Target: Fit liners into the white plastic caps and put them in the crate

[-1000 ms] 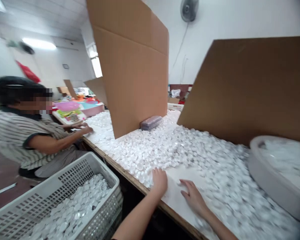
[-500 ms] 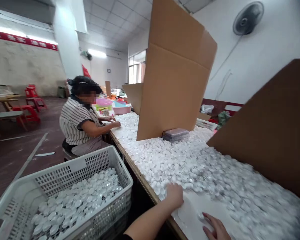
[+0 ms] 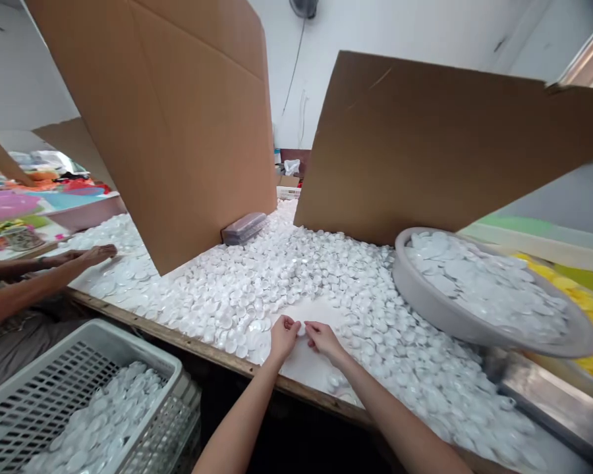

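Observation:
A small round white plastic disc (image 3: 301, 329) sits between my two hands, just above the bare patch of white tabletop (image 3: 306, 365). My left hand (image 3: 283, 336) pinches its left side with thumb and forefinger. From the right, the fingertips of my right hand (image 3: 322, 338) close on the same piece. All around lies a thick spread of similar white discs (image 3: 271, 276), heaped toward the back of the table. Whether the piece is one part or two pressed together, I cannot tell.
At left stands a grey plastic crate (image 3: 170, 388) holding white discs. A round grey basin (image 3: 415, 303) of white pieces stands at right, beside a metal tray (image 3: 563, 401). Cardboard panels (image 3: 202, 131) rise behind, with a plastic box (image 3: 244, 228). A co-worker's hand (image 3: 101, 253) rests at far left.
My view has swung right, bringing the basin into sight. My left hand has come away from the disc pile by the table edge, and both hands now meet at one disc.

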Demonstrator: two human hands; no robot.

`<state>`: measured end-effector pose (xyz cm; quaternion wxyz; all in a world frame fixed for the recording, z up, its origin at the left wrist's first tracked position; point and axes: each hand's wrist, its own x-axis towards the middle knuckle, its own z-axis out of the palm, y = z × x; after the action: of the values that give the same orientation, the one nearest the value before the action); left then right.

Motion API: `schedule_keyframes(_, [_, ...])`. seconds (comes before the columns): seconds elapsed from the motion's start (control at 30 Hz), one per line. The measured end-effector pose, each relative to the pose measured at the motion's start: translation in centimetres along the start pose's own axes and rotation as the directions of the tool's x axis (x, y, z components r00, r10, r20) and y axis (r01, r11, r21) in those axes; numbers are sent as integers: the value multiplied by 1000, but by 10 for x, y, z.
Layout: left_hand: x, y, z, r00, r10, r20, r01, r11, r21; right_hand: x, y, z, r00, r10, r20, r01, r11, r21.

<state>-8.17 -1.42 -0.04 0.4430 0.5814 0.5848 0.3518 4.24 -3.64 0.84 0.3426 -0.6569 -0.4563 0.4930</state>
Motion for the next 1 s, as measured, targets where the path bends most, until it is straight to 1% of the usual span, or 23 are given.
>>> schedule_keyframes(0.03, [3,-1,3,1000,14,-6,-13,997,81,2,1,2,1000,9,12,-9,1000,-2])
schedule_keyframes(0.07, [6,-1,5,1000,17,10,-19,987,159,4,2,3,1000,14,23,-14,1000,3])
schedule_keyframes(0.13, [11,-1,4,996,-11,90,-15,961,277,8,3,1,998,37,58,-39,999,20])
schedule_keyframes(0.23, [19,2,-2,970,-79,232,-9,934,357,14,1,-6,980,124,154,-136,988,69])
schedule_keyframes(0.3, [23,6,-4,959,-103,264,-10,919,395,17,-2,-9,966,166,199,-181,982,62])
schedule_keyframes(0.37, [27,12,-3,964,-113,239,-5,896,444,20,-6,-10,963,187,195,-194,981,14])
schedule_keyframes(0.4, [29,15,0,974,-99,203,-9,881,473,21,-8,-10,963,194,188,-195,981,-12])
schedule_keyframes(0.47, [31,21,6,994,6,111,-67,827,558,24,-12,-11,959,213,189,-206,977,-55])
schedule_keyframes(0.5, [32,23,9,994,78,75,-107,786,609,26,-14,-12,953,226,201,-214,973,-83])
schedule_keyframes(0.57, [32,24,14,978,201,48,-177,694,698,29,-18,-16,938,255,233,-222,962,-159])
schedule_keyframes(0.6, [31,23,15,971,233,51,-196,658,727,31,-20,-18,930,268,250,-221,955,-200])
schedule_keyframes(0.67, [30,20,16,970,234,58,-198,633,748,35,-24,-22,908,303,291,-219,933,-286])
schedule_keyframes(0.77, [30,16,15,973,223,55,-186,625,758,43,-29,-24,862,360,356,-204,890,-407])
schedule_keyframes(0.8, [30,16,15,975,217,54,-181,624,760,45,-29,-24,858,366,361,-193,880,-433])
schedule_keyframes(0.87, [30,17,14,977,208,55,-175,620,765,48,-27,-23,873,345,345,-174,881,-441])
schedule_keyframes(0.93, [30,20,14,976,210,53,-174,616,768,48,-21,-24,896,310,317,-165,897,-410])
schedule_keyframes(1.0, [28,24,14,972,225,68,-195,610,768,45,-16,-25,909,284,304,-161,915,-371])
